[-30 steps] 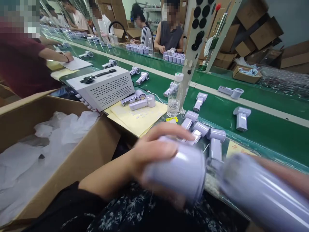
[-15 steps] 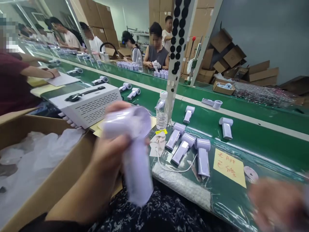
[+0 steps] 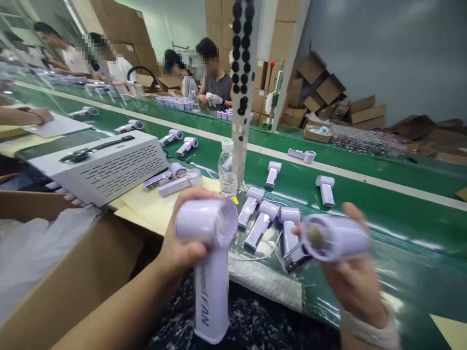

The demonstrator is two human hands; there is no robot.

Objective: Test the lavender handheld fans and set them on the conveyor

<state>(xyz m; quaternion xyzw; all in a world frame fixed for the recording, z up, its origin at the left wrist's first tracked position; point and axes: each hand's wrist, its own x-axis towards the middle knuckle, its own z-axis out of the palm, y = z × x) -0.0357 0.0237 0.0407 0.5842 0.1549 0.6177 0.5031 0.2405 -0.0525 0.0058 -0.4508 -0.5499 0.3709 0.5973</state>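
Observation:
My left hand point(image 3: 182, 238) is wrapped round the head of a lavender handheld fan point(image 3: 212, 296), whose handle hangs straight down with dark "FAN" lettering on it. To the right, my right hand point(image 3: 359, 287) grips a second handheld fan point(image 3: 339, 238) by its round head, its ringed opening turned left. Where that fan's handle lies is unclear. Between and behind my hands, several more lavender fans point(image 3: 258, 228) rest on the green bench, with a white cable point(image 3: 260, 256) beside them.
A clear bottle point(image 3: 228, 172) stands by a post point(image 3: 241, 121). At left are a vented white box point(image 3: 120, 170), fans on yellow paper point(image 3: 146, 206), and a carton point(image 3: 91, 262) of plastic bags. More fans lie on the green conveyor point(image 3: 299, 182). Co-workers sit across it.
My right hand has come in from the lower right and up, now showing a fan in its grip. The left-hand fan has turned, revealing its lettering. The view has shifted right.

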